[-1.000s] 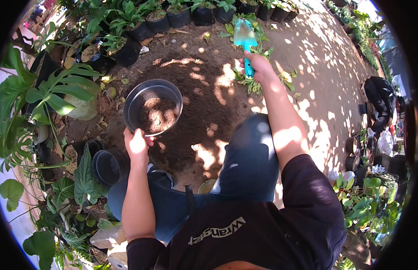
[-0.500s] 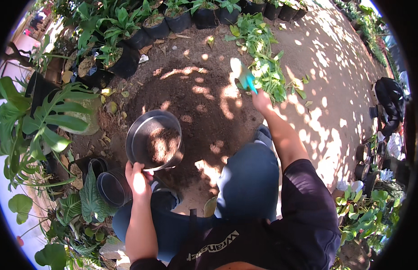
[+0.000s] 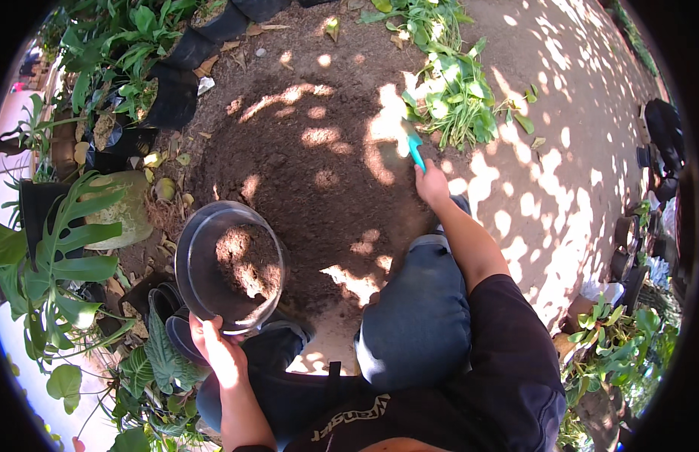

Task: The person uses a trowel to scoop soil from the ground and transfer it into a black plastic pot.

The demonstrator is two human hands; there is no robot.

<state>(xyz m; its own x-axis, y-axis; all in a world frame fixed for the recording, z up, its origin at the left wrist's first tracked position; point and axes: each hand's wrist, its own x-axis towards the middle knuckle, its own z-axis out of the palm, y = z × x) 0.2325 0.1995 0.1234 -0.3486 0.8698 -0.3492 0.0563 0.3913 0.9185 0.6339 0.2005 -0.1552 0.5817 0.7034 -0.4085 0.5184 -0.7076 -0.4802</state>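
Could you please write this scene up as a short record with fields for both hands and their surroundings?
Left hand: grips the black pot at its near rim
Pot contents: brown soil, partly filling it
Right hand: holds the turquoise trowel by its handle
Trowel blade: in glare; soil contact unclear
Ground: loose dark soil
Beyond trowel: leafy green stems
Upper left: potted plants

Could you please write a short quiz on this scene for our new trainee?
1. Which hand holds the dark pot?

2. True or false: soil fills that pot level to the rim all the way round.

3. What lies on the ground beside the trowel?
a) a coiled hose
b) green leaves
c) a red bucket

Key:
1. The left hand.
2. False; the soil leaves part of the inside bare.
3. b
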